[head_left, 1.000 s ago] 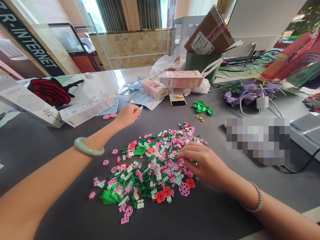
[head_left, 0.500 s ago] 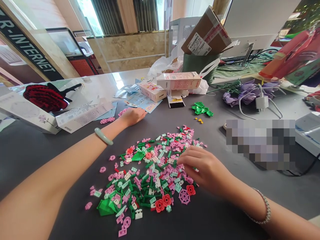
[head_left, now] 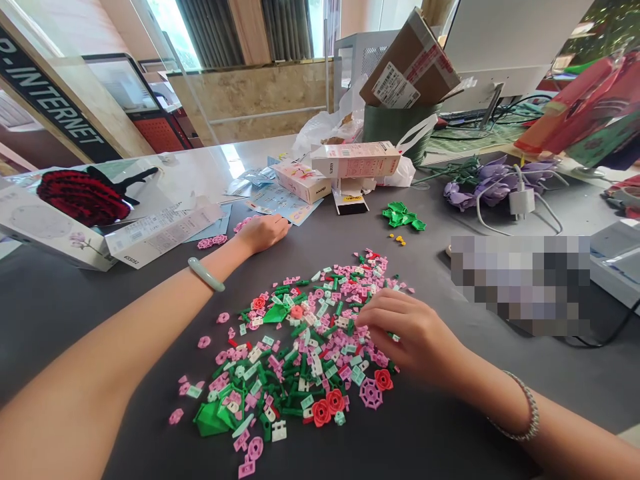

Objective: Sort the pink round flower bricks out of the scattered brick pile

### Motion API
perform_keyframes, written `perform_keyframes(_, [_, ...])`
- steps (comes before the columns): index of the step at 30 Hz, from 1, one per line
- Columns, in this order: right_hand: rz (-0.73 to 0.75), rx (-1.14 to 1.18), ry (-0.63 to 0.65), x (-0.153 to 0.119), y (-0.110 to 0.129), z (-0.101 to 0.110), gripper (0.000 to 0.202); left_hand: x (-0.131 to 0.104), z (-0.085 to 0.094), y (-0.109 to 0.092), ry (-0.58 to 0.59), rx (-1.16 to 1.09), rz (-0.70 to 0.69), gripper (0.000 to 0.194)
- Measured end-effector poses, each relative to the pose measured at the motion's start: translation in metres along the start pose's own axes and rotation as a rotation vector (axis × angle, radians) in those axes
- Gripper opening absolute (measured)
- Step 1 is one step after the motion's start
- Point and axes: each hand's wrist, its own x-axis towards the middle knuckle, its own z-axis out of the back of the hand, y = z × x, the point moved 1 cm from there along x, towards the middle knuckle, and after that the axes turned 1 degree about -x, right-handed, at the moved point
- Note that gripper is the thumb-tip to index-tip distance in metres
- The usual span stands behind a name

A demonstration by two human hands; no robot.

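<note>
A loose pile of small toy building bricks (head_left: 305, 360), in pink, green, white, mint and red, covers the middle of the dark table. My right hand (head_left: 405, 327) rests at the pile's right edge, fingers bent and close together; their tips are hidden among the pieces. Farther away, my left hand (head_left: 265, 232) is closed low over the table, beside the pink round pieces (head_left: 213, 242) and the blue paper sheets (head_left: 295, 212). Whatever its fingers grip is hidden. Red rose pieces (head_left: 327, 407) and a purple web-shaped piece (head_left: 371, 393) lie at the near right of the pile.
Green leaf pieces (head_left: 403, 217) and small yellow pieces (head_left: 398, 239) lie beyond the pile. Pink boxes (head_left: 355, 160), a white box (head_left: 160, 233) and a dark red bouquet (head_left: 83, 197) stand behind. Purple flowers (head_left: 493, 183) and a white charger (head_left: 521, 201) are at right.
The whole view has shifted slightly. Both hands keep nearly the same places and poses, and the pile looks unchanged.
</note>
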Motion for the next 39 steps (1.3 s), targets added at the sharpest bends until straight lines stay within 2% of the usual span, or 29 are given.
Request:
perform_keyframes(15, [0.0, -0.022, -0.017, 0.0, 0.001, -0.001, 0.021, 0.0, 0.0, 0.0, -0.071, -0.003, 0.0, 0.027])
perform_keyframes(23, [0.014, -0.049, -0.092, 0.003, 0.003, 0.005, 0.021, 0.0, -0.003, 0.001, -0.074, 0.021, 0.052, 0.029])
perform_keyframes(28, [-0.026, -0.093, -0.225, 0.007, 0.007, 0.02, 0.024, -0.002, 0.0, -0.002, -0.077, 0.033, 0.098, 0.029])
perform_keyframes(34, [-0.221, -0.246, -0.465, 0.003, 0.001, 0.044, 0.023, -0.003, 0.006, -0.006, -0.054, 0.047, 0.113, 0.028])
perform_keyframes(39, [-0.265, -0.264, -0.492, 0.001, -0.004, 0.048, 0.021, -0.003, 0.009, -0.008, -0.056, 0.055, 0.133, 0.027])
